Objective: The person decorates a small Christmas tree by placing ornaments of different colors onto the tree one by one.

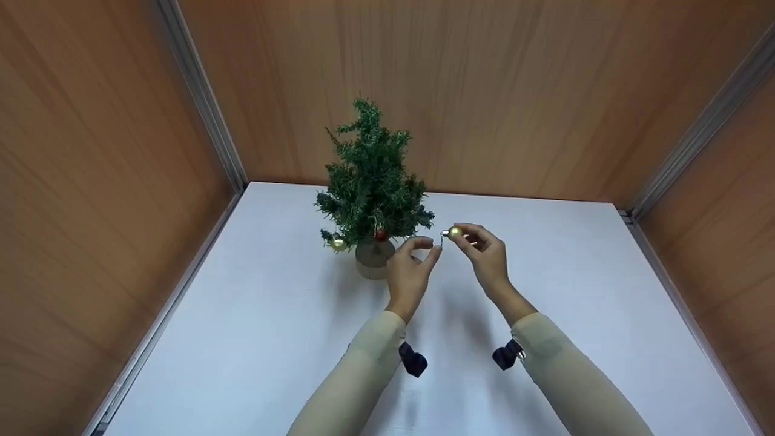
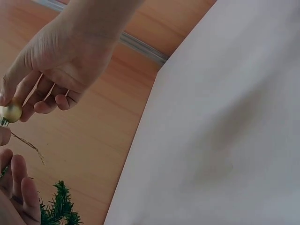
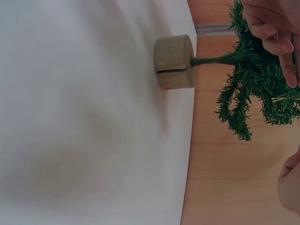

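Observation:
My right hand (image 1: pixel 489 257) pinches a small gold bauble (image 1: pixel 455 232) between thumb and fingertips, its silver cap pointing left. A thin gold cord (image 2: pixel 30 145) trails loose from the cap in the left wrist view. My left hand (image 1: pixel 408 272) is close on the left, thumb and index finger bent and slightly apart, tips right by the cap and cord. Just behind the left hand stands a small artificial Christmas tree (image 1: pixel 372 175). A red bauble (image 1: pixel 380 234) and another gold bauble (image 1: pixel 337 244) hang on its lower branches.
The tree's round wooden base (image 3: pixel 173 61) stands on a white table (image 1: pixel 272 339). Wood-grain panels (image 1: pixel 484 91) enclose the back and both sides, with metal strips at the corners. Dark wrist devices (image 1: pixel 413 360) sit below both forearms.

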The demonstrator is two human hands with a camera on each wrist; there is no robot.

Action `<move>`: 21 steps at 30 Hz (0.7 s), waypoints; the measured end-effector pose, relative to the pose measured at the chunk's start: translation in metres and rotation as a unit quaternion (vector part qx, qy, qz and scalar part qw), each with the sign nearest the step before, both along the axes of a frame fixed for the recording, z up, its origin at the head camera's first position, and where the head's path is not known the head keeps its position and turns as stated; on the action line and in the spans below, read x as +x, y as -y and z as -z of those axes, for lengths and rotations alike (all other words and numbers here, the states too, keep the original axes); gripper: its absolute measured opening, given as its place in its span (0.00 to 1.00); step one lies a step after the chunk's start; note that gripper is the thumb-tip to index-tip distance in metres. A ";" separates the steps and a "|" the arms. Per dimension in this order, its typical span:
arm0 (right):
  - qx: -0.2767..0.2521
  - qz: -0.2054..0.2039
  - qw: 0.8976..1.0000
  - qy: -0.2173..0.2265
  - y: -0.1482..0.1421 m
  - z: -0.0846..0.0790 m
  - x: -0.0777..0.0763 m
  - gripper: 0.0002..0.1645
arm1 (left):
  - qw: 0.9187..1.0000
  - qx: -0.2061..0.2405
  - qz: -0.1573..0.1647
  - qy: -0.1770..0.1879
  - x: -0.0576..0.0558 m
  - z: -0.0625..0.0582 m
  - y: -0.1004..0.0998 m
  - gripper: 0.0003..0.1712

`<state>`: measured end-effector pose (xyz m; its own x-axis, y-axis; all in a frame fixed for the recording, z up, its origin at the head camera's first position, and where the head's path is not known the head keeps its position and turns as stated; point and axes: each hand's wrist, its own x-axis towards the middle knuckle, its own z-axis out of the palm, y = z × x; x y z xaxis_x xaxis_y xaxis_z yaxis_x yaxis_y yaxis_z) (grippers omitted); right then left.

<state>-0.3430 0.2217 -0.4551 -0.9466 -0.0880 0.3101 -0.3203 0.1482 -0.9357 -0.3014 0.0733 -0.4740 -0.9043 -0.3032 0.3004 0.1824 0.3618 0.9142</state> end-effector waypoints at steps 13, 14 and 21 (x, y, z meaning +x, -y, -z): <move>-0.009 -0.009 1.000 -0.027 0.002 0.005 0.004 0.18 | 1.000 0.008 0.003 -0.002 -0.001 -0.002 -0.002 0.10; -0.007 -0.010 1.000 -0.025 0.003 0.001 0.007 0.18 | 1.000 0.010 0.002 -0.002 -0.001 -0.003 -0.002 0.09; 0.003 -0.014 1.000 -0.021 0.006 -0.017 0.021 0.17 | 1.000 0.010 0.003 -0.003 -0.002 -0.003 -0.001 0.07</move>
<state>-0.3215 0.2154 -0.4382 -0.9297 -0.1165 0.3494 -0.3639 0.1445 -0.9201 -0.3031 0.0739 -0.4706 -0.9039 -0.3044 0.3005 0.1907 0.3421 0.9201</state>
